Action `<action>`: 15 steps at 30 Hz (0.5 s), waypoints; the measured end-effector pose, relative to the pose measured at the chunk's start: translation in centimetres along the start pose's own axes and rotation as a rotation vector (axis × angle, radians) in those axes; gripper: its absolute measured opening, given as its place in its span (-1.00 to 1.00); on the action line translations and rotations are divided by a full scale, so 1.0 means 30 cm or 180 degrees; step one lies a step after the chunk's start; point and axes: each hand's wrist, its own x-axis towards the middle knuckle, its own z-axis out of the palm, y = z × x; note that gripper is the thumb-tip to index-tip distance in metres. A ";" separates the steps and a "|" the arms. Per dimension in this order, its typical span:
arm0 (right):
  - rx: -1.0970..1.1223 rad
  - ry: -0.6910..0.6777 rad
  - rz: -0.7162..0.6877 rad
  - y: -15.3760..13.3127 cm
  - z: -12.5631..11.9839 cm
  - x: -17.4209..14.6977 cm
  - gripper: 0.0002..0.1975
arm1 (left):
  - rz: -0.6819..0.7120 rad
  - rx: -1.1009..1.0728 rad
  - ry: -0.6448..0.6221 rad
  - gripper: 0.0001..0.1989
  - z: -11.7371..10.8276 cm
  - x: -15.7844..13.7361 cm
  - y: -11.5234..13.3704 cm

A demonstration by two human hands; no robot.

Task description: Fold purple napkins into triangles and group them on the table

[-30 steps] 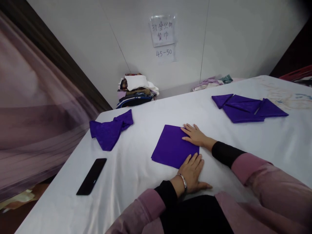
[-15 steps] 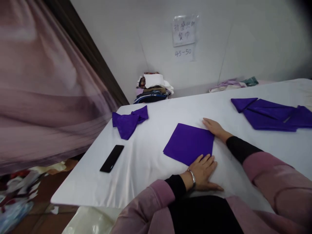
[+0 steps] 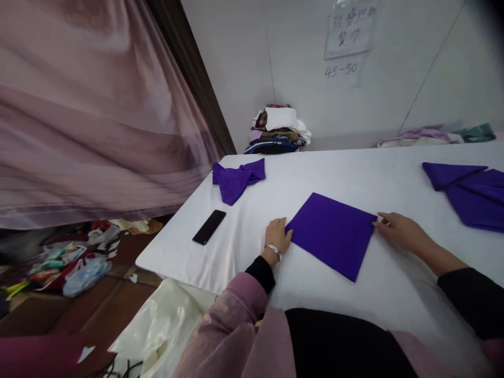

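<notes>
A purple cloth napkin (image 3: 333, 233), folded into a flat square, lies turned like a diamond on the white-covered table. My left hand (image 3: 278, 235) is at its left corner, with the thumb and fingers closed on the edge. At the right corner, my right hand (image 3: 399, 231) pinches the cloth between thumb and fingers. The napkin looks smooth, and its lower corner points toward my body.
Another purple cloth (image 3: 238, 178), folded into a bow-like shape, lies far left above a black phone (image 3: 209, 227). More folded purple napkins (image 3: 472, 197) lie at right. Behind the table are stacked clothes (image 3: 279, 131); a pink curtain (image 3: 98, 105) hangs at left.
My left hand has moved from the napkin's lower edge to its left corner. My right hand has gone from lying along the right side to pinching the right corner. The view has shifted left.
</notes>
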 end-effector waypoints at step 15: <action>-0.0032 -0.0131 -0.0147 -0.014 0.022 0.185 -0.93 | -0.0446 -0.0486 -0.0429 -0.64 -0.016 -0.037 0.046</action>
